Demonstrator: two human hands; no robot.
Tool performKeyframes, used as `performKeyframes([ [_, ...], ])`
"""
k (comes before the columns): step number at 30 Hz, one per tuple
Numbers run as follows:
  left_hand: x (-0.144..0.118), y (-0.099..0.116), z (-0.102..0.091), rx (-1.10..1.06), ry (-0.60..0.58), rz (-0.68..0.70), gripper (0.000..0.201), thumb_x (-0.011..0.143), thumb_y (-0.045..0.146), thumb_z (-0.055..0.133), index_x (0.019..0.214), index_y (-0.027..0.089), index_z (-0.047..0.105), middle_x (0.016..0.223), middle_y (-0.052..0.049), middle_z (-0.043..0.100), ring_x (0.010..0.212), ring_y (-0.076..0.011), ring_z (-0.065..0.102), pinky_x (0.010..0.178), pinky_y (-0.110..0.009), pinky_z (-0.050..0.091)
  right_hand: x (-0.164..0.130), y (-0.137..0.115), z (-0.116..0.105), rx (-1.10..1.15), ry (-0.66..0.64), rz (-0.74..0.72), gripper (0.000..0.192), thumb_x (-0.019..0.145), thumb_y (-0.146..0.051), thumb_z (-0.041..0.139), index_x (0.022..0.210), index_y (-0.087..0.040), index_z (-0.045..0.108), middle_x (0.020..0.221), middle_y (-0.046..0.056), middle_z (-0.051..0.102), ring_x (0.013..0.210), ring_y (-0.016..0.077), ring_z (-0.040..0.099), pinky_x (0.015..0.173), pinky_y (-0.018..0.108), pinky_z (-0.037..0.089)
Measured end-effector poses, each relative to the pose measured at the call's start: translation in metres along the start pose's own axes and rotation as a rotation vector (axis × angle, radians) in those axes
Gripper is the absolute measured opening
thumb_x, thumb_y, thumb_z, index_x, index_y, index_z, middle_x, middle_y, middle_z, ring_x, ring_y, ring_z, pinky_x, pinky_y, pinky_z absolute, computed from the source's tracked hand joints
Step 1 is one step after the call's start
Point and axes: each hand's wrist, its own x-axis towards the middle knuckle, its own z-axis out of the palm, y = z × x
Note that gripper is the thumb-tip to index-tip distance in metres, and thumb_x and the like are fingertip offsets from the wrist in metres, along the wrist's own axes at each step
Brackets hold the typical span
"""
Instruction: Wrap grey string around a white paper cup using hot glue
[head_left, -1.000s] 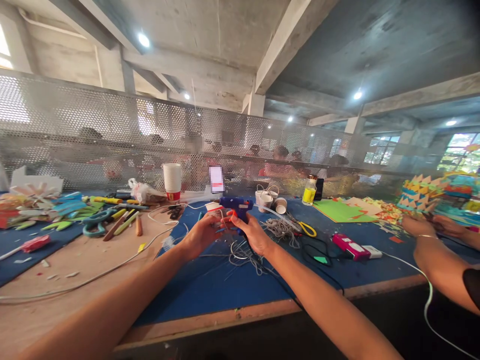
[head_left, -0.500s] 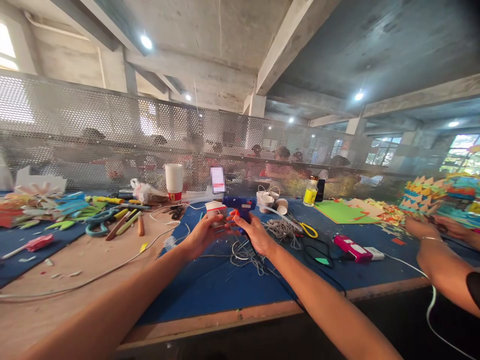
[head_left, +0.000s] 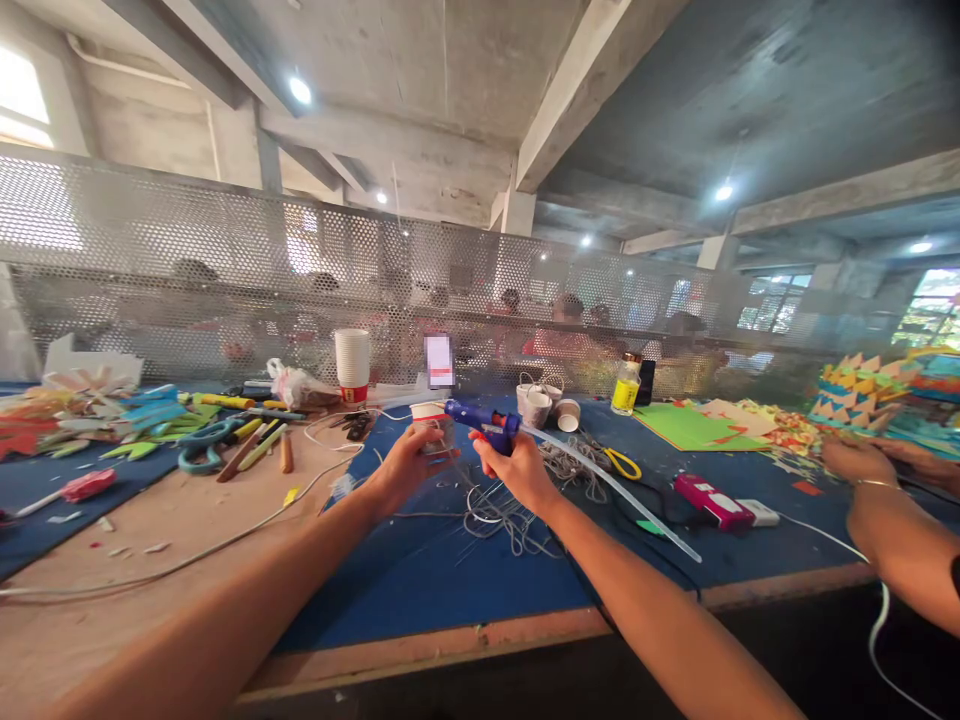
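Gripping a blue glue gun (head_left: 484, 424) in the right hand (head_left: 516, 468), nozzle at a paper cup (head_left: 433, 421) clasped in the left hand (head_left: 405, 464) above the blue table (head_left: 450, 570) — hot glue risks burning nearby fingers.

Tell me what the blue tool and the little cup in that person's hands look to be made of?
The glue gun looks like moulded plastic, matte blue with an orange trigger; a translucent stick juts from its back. The cup seems paper: thin white wall, red band.
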Motion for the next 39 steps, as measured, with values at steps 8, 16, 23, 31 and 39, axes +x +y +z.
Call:
performKeyframes([
  [8, 0.001, 0.000, 0.000, 0.083, 0.042, 0.056, 0.050, 0.069, 0.027, 0.090, 0.111, 0.020, 0.063, 0.100, -0.003, 0.071, 0.077, -0.0163, 0.070, 0.080, -0.034, 0.055, -0.001, 0.011, 0.000, -0.304, 0.044, -0.089, 0.038, 0.095, -0.055, 0.059, 0.094, -0.019, 0.073, 0.067, 0.002, 0.066, 0.061, 0.0165, 0.061, 0.058, 0.025, 0.047],
  [16, 0.002, -0.002, -0.002, 0.078, 0.045, 0.052, 0.050, 0.068, 0.025, 0.089, 0.111, 0.019, 0.065, 0.096, -0.002, 0.071, 0.079, -0.0175, 0.071, 0.080, -0.033, 0.054, -0.002, 0.016, 0.000, -0.399, 0.058, -0.097, 0.038, 0.092, -0.056, 0.062, 0.083, -0.021, 0.069, 0.061, 0.002, 0.066, 0.063, 0.0200, 0.067, 0.059, 0.026, 0.049],
  [23, 0.003, -0.004, -0.004, 0.052, 0.033, 0.053, 0.047, 0.067, 0.020, 0.085, 0.109, 0.020, 0.064, 0.092, -0.001, 0.071, 0.081, -0.0201, 0.072, 0.082, -0.036, 0.054, -0.003, 0.013, -0.002, -0.363, 0.002, -0.070, 0.035, 0.096, -0.049, 0.060, 0.076, -0.021, 0.065, 0.053, -0.002, 0.062, 0.051, 0.0154, 0.064, 0.060, 0.025, 0.050],
  [31, 0.003, -0.003, -0.006, 0.087, 0.030, 0.055, 0.048, 0.068, 0.019, 0.080, 0.113, 0.019, 0.065, 0.095, -0.002, 0.071, 0.084, -0.0197, 0.071, 0.085, -0.036, 0.053, -0.002, 0.018, -0.007, -0.677, 0.077, -0.248, 0.029, 0.097, -0.049, 0.062, 0.090, -0.021, 0.068, 0.068, 0.002, 0.071, 0.060, 0.0170, 0.067, 0.060, 0.024, 0.044],
  [39, 0.005, -0.004, -0.008, 0.102, 0.025, 0.054, 0.048, 0.067, 0.019, 0.079, 0.113, 0.019, 0.064, 0.095, -0.001, 0.070, 0.082, -0.0200, 0.072, 0.082, -0.035, 0.054, -0.003, 0.014, -0.007, -0.791, 0.109, -0.242, 0.030, 0.099, -0.050, 0.060, 0.094, -0.022, 0.069, 0.067, 0.000, 0.070, 0.058, 0.0141, 0.064, 0.055, 0.022, 0.035],
])
